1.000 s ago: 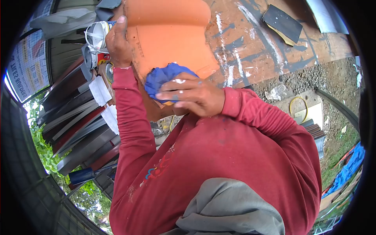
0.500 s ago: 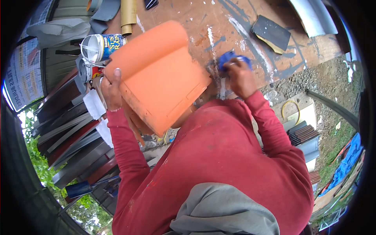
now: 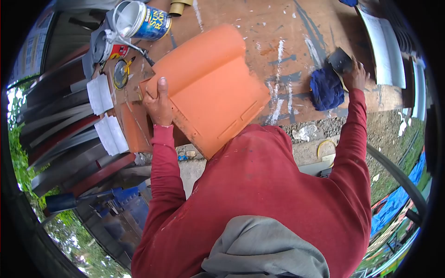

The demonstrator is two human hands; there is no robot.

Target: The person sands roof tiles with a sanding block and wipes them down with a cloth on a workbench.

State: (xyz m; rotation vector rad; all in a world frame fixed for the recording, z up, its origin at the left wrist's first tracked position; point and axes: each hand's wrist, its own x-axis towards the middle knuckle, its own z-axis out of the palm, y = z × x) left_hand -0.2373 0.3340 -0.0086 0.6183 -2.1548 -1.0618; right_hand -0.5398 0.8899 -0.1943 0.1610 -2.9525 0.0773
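An orange roof tile [image 3: 213, 92] rests tilted at the near edge of the table, against my front. My left hand [image 3: 158, 104] grips its left edge, thumb on top and fingers underneath. Further right, my right hand [image 3: 356, 76] has its fingers closed on the edge of a dark sheet of sandpaper [image 3: 340, 60]. A crumpled dark blue cloth [image 3: 326, 89] lies on the table beside the sandpaper and partly against it.
The paint-streaked wooden table [image 3: 259, 46] spreads out ahead. At the back left stand a paint bucket [image 3: 150, 22] and a paintbrush [image 3: 134, 46] across another can. A can lid [image 3: 121, 74] lies nearby. A pale curved panel [image 3: 382, 51] sits at the right.
My right hand has let go of the blue cloth, moved right and taken hold of the sandpaper. The cloth now lies on the table. My left hand still holds the tile.
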